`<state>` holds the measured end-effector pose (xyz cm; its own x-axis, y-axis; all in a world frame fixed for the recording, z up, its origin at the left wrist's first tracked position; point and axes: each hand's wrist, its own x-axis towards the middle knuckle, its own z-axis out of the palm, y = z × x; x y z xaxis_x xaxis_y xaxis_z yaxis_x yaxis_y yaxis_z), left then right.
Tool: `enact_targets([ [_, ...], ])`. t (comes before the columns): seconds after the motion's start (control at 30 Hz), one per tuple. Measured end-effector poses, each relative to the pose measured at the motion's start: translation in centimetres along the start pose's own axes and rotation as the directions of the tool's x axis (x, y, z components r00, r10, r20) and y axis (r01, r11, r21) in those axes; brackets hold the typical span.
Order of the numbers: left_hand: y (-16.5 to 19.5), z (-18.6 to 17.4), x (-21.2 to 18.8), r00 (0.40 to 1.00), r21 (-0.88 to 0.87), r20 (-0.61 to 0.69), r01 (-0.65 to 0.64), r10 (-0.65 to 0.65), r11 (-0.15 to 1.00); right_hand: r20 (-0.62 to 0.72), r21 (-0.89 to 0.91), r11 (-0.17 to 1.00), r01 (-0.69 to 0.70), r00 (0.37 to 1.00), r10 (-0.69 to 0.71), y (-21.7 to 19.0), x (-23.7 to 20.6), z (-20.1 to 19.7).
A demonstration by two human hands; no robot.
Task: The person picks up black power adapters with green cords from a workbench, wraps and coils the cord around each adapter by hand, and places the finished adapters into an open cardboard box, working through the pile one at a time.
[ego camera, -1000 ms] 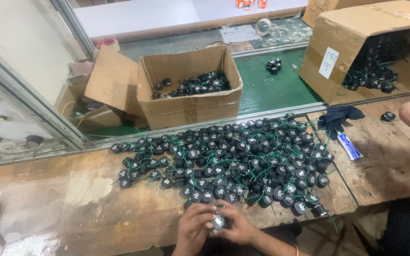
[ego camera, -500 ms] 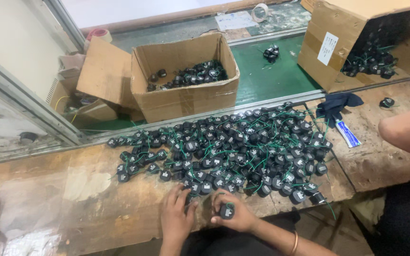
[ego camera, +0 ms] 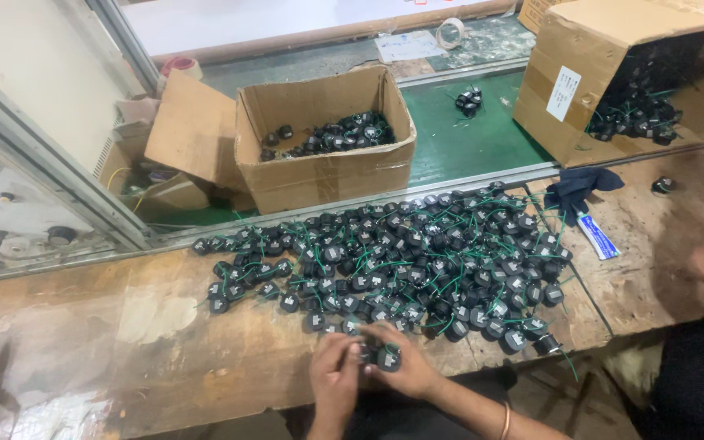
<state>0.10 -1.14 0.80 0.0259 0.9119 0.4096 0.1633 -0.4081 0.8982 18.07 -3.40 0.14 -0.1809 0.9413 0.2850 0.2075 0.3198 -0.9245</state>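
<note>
Both hands meet at the near edge of the surface point(ego camera: 83, 358), a worn wooden top, scuffed and stained with pale patches. The left hand point(ego camera: 334, 376) has its fingers curled down against the wood, touching small black parts at the rim of the pile; whether it grips one cannot be told. The right hand point(ego camera: 405, 368) is closed around a round black part point(ego camera: 389, 358) with a pale sticker on its face, held just above the wood beside the left fingers. A thin copper-coloured bangle point(ego camera: 504, 421) circles the right wrist.

Just beyond the hands lies the pile point(ego camera: 393, 257): many squat, round, black plastic parts, each trailing thin green wire, spread loosely over the middle of the surface and reaching its far edge. To the left of the pile the wood is bare; to the right a dark cloth point(ego camera: 576, 187) and a small blue-and-white tube point(ego camera: 598, 236) lie near the pile's edge.

Past a metal rail, on a green mat point(ego camera: 466, 147), stands an open cardboard box point(ego camera: 327, 167) part-filled with the same parts. A bigger carton point(ego camera: 613, 73) lies tipped on its side at the right, more parts showing in its mouth. A few parts point(ego camera: 469, 99) sit loose on the mat between them. A roll of tape point(ego camera: 450, 33) rests farther back.
</note>
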Motion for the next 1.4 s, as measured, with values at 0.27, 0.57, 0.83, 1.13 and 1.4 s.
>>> enact_targets([
  [0.27,4.8,1.2,3.0,0.929,0.287,0.256,-0.336,0.266,0.897,-0.154,0.01,1.0,-0.021,0.988,0.022,7.4,-1.3,0.2],
  [0.57,3.5,-1.9,2.8,0.896,-0.275,0.393,-0.097,0.204,0.957,0.145,0.011,0.996,0.085,0.986,-0.086,4.9,-1.4,-1.2],
  [0.83,-1.7,-0.5,0.0,0.976,-0.225,0.2,0.134,-0.089,0.965,0.159,-0.156,0.984,0.084,0.986,-0.059,2.4,-0.8,-1.1],
  [1.13,-0.6,-4.0,0.0,0.952,-0.097,0.086,-0.286,0.295,0.953,0.275,-0.001,0.997,0.083,0.958,-0.08,0.6,2.9,-0.6],
  [1.4,-2.1,-1.6,1.1,0.974,-0.552,0.143,0.225,-0.175,0.803,0.337,-0.116,0.973,0.202,0.929,-0.153,-7.2,5.8,-0.9],
])
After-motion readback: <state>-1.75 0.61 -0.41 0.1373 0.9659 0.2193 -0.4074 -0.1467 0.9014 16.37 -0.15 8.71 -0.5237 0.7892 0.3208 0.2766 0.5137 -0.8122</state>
